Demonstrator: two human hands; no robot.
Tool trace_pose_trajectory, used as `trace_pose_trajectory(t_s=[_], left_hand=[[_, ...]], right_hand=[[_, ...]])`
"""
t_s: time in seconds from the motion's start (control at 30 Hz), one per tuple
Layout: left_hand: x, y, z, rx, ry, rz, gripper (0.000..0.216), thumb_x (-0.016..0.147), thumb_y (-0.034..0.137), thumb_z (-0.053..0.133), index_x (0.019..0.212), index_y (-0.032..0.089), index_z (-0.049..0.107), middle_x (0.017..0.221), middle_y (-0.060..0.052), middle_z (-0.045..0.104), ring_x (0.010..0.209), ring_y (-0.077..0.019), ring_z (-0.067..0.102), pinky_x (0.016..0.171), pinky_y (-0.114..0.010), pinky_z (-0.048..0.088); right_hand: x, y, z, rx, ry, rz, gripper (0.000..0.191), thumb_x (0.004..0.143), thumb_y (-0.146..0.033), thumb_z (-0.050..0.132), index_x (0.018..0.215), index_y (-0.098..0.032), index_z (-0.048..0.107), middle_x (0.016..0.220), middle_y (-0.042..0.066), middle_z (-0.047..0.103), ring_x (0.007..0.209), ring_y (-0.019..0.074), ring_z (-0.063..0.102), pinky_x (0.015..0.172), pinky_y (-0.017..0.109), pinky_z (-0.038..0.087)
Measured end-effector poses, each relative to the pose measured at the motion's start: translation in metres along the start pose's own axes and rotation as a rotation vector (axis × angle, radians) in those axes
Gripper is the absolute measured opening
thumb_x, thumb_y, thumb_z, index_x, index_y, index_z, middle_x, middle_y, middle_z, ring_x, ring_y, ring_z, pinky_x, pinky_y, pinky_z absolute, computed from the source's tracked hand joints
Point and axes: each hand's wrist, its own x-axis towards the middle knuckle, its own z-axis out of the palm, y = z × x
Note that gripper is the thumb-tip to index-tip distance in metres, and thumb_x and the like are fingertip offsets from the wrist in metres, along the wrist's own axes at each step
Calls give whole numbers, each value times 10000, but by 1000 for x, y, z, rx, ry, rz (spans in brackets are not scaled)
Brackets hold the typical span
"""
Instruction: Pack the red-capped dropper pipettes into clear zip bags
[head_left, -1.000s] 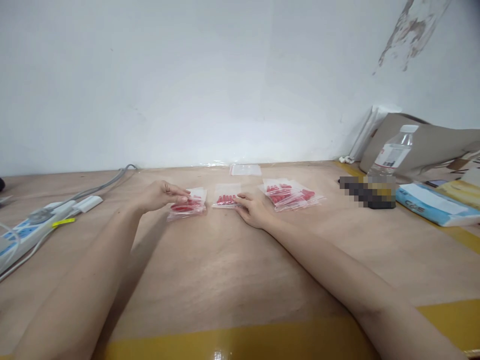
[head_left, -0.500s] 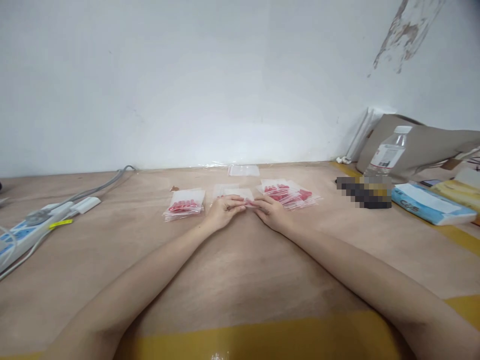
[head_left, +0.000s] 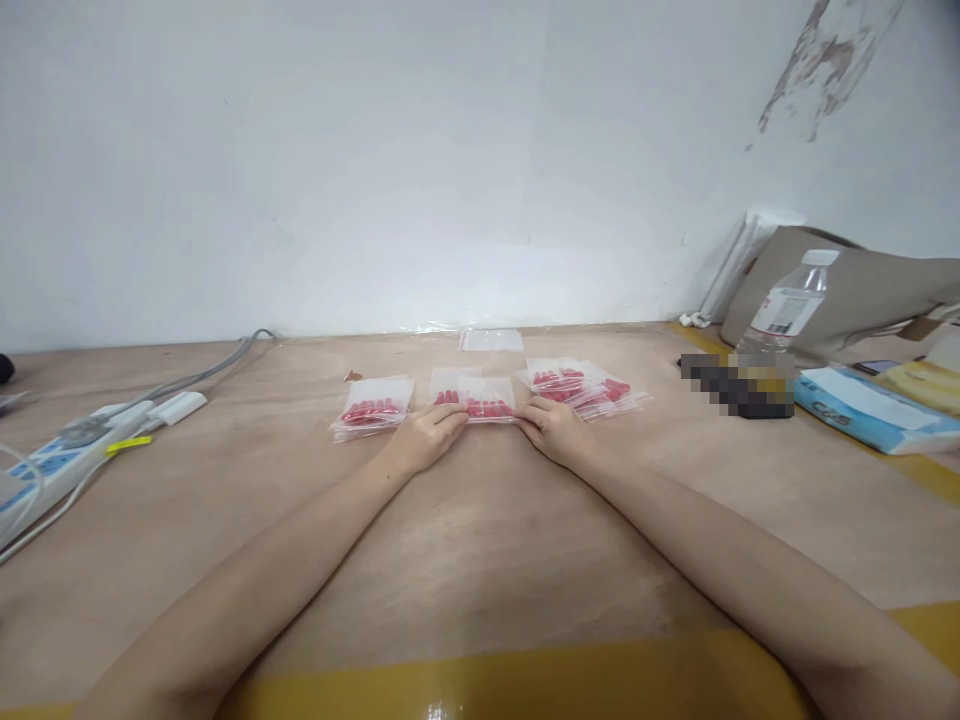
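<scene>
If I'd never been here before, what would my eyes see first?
Probably the bright red pieces in a clear bag mid-table, with the left hand at its near left corner and the right hand at its near right. More red-filled bags lie in a left pile and a right pile. Next, maybe the peeling patch high up on the right.

Left arm (head_left: 277, 565) and right arm (head_left: 720, 530) extend from lower corners. Left hand (head_left: 427, 438), right hand (head_left: 556, 432) near frame centre, slightly apart, fingers (head_left: 452, 412) pointing inward.
</scene>
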Motion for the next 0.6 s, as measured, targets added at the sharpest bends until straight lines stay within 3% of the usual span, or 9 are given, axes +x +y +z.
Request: trace_pose_trajectory(t_s=[0.2,0.33,0.6], left_hand=[[2,-1,2,69,-111,81,232,893,141,401,886,165,632,905,-55,682,815,-144,648,723,-255,533],[5,1,4,119,-119,88,238,897,145,395,870,165,631,892,-49,683,782,-141,648,689,-248,524],[6,1,4,150,-130,104,227,901,153,398,876,153,623,904,-49,676,766,-152,640,675,-263,510]], right_hand=[[0,2,1,-43,42,-20,172,839,-197,489,859,-192,660,817,51,628,737,138,572,655,241,415],[9,-7,6,-84,87,-125,187,857,-228,475,909,-212,654,832,49,638,782,152,543,713,277,382],[34,-30,19,-225,23,-313,257,888,-203,404,800,-180,644,789,46,635,757,156,481,691,316,291]])
